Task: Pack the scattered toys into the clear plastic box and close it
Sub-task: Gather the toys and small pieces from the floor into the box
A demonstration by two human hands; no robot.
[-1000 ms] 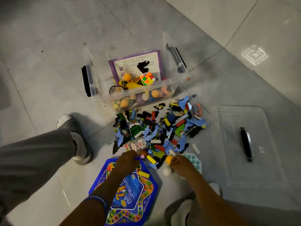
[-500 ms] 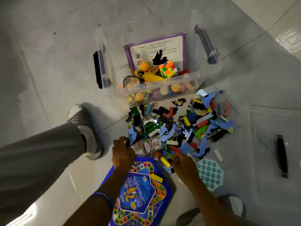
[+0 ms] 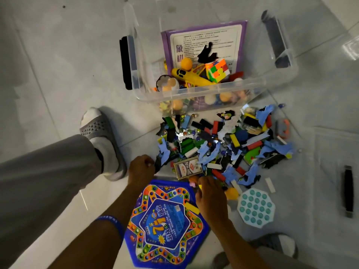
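Toys (image 3: 223, 144) heaped at six o'clock of clear box (image 3: 194, 94). Left hand (image 3: 140, 167) clenched at heap's eight o'clock edge; right hand (image 3: 210, 199) curled, grasp unclear.

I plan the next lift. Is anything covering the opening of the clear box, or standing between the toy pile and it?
Nothing visible does. The clear box is open, its lid lies aside, and the toy pile lies right before it.

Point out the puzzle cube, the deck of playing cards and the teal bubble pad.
puzzle cube (image 3: 217, 70), head view, on its coloured near face, inside the box.
deck of playing cards (image 3: 187, 167), head view, centre of its printed top.
teal bubble pad (image 3: 256, 207), head view, its middle bubbles.
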